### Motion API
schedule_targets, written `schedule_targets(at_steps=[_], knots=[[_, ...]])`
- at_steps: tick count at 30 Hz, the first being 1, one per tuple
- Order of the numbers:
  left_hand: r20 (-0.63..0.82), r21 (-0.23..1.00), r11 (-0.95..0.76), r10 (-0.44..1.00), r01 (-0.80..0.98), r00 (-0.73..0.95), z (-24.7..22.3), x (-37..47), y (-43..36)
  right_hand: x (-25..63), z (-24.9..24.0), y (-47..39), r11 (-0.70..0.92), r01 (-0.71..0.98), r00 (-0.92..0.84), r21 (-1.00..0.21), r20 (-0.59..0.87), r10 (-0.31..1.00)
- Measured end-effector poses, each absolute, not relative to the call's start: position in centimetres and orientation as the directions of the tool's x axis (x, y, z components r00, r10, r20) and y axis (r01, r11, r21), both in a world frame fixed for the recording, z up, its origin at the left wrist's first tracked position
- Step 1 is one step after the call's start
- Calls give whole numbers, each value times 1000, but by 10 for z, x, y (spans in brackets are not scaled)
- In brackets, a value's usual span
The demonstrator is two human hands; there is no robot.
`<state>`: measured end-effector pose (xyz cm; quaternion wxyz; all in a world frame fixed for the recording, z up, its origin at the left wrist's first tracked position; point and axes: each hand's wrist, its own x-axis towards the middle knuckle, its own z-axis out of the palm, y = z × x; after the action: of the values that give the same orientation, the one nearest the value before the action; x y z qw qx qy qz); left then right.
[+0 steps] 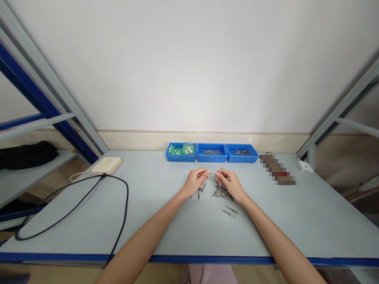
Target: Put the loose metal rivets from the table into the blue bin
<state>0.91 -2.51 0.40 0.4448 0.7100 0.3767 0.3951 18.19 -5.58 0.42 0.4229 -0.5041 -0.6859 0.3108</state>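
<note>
A thin metal pin, apparently of a blind rivet [212, 174], spans the gap between my two hands. At its left end, my left hand [196, 180] pinches it with thumb and fingertips. The other end is pinched by my right hand [229, 182]. Beneath the right hand lies a loose pile of blind rivets [219, 193], partly covered by it. A few more rivets [199, 194] are beside and below the left hand. Closer to me, two separate rivets [229, 213] rest on the table.
Three blue bins stand by the wall: one with green packets [176, 159], two with metal pins [211, 159] [242, 159]. A black cable [126, 201] loops at left near a cream box [107, 165]. A pixelated item [276, 169] and white adapter [305, 167] are at right.
</note>
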Motion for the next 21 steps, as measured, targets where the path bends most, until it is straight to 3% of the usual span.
schedule_targets(at_steps=[11, 17, 21], knots=[[206, 946, -288, 889, 149, 409, 4, 10, -26, 182, 2, -55, 282, 353, -84, -892, 270, 959], [208, 944, -287, 901, 164, 379, 5, 10, -26, 183, 2, -56, 339, 375, -190, -863, 286, 939], [210, 948, -283, 901, 146, 381, 4, 10, -26, 182, -1, -54, 328, 386, -157, -862, 289, 944]])
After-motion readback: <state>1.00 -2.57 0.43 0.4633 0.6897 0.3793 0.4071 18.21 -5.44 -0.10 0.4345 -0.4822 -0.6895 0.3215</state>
